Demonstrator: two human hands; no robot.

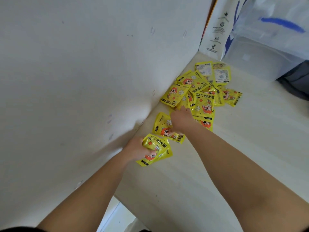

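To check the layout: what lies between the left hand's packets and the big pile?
In the head view, one yellow packet lies flat on the table, partly covered by the right hand.

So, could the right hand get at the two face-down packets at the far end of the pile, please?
Probably yes: the right hand is at the near edge of the pile, and only flat packets lie between it and the face-down packets.

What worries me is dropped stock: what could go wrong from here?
The left hand grips a fanned bundle of packets; adding more could make some slip out. The right hand reaches into the overlapping pile, so it might drag neighbouring packets along or scatter them toward the wall.
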